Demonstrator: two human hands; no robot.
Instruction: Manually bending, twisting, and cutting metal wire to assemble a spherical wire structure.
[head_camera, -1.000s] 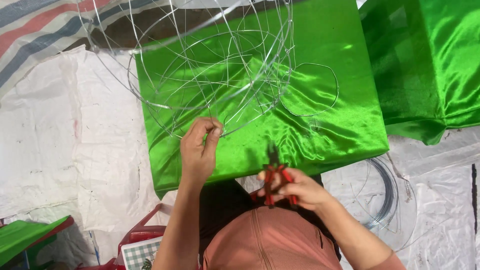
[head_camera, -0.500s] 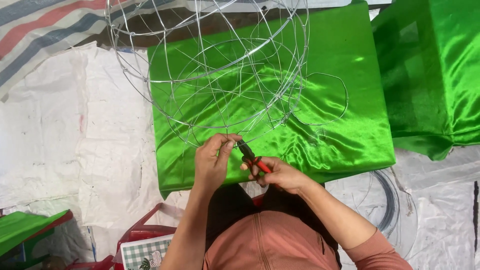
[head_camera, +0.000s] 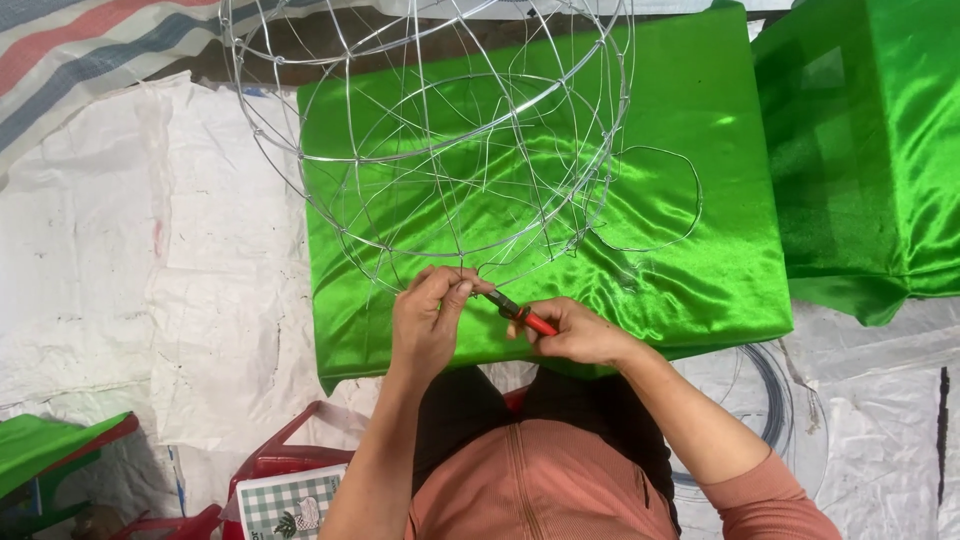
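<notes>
A round frame of thin silver wire (head_camera: 440, 150) rests on a block wrapped in shiny green satin (head_camera: 690, 270). My left hand (head_camera: 428, 320) pinches the frame's near lower rim between thumb and fingers. My right hand (head_camera: 572, 332) grips red-handled pliers (head_camera: 518, 313), and their dark jaws point left and meet the wire right by my left fingertips. A loose wire loop (head_camera: 650, 200) lies on the green cloth to the right of the frame.
A second green satin block (head_camera: 870, 150) stands at the right. White woven sheeting (head_camera: 150, 260) covers the ground, with a striped tarp (head_camera: 70, 70) at the top left. A coil of wire (head_camera: 775, 400) lies by my right elbow. A red plastic stool (head_camera: 280, 465) stands at the lower left.
My right hand has brought the pliers up from my lap to the wire at my left fingertips. My left hand has slid a little along the frame's lower rim.
</notes>
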